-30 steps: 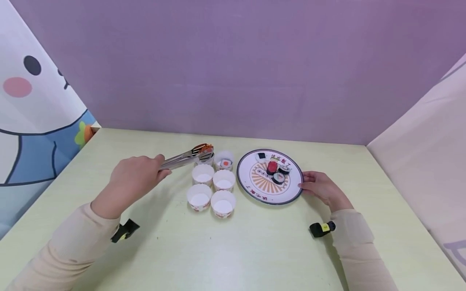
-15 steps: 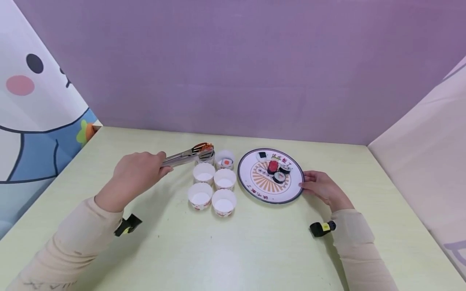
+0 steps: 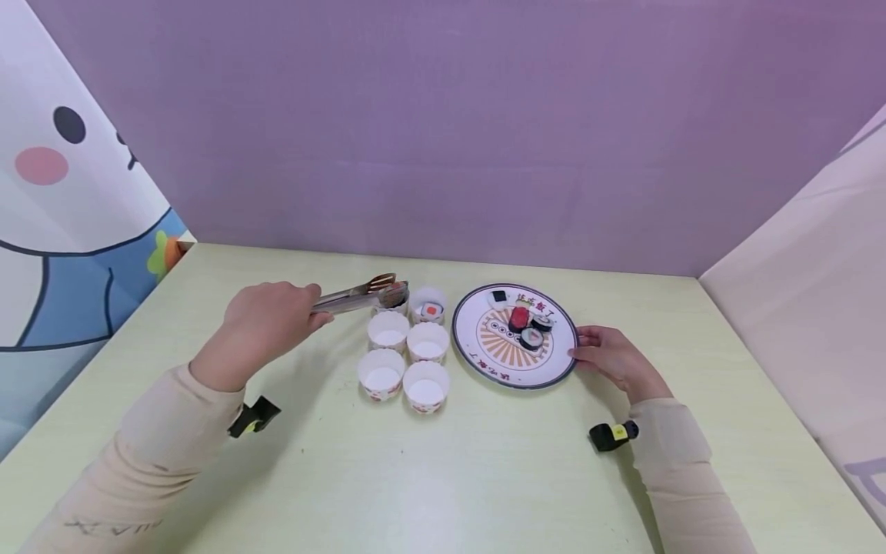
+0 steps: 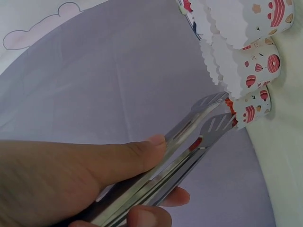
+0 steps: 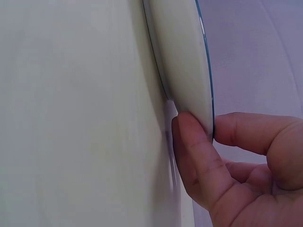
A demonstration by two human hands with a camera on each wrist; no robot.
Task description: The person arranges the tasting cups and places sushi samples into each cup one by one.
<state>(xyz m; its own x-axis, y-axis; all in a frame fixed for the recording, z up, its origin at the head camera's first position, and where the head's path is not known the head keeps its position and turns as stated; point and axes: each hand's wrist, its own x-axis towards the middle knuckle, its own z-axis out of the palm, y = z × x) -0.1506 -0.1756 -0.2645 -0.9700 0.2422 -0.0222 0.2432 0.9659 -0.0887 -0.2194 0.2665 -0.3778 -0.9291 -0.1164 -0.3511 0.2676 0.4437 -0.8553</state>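
Note:
My left hand (image 3: 266,327) holds metal tongs (image 3: 353,298), thumb on one arm and fingers beneath. The tips sit at the back-left paper cup (image 4: 255,109); in the left wrist view, an orange-red food piece (image 4: 231,108) shows between them at the cup's mouth. How far it is inside is hidden. My right hand (image 3: 614,360) pinches the right rim of a round plate (image 3: 477,355), thumb on one face and fingers on the other. On the plate lie a red-topped sushi (image 3: 518,318), two sushi rolls (image 3: 531,338) and a white piece with a black square (image 3: 497,299).
Several white paper cups (image 3: 381,372) stand in two columns left of the plate. The back-right cup contains a sushi roll (image 3: 432,310) with an orange centre. A purple wall (image 3: 443,138) rises behind the pale table (image 3: 443,485).
My left hand has shifted slightly right, and the tongs' tips have dipped at the back-left cup. The orange-red piece shows less from the head. The right hand and plate stay put.

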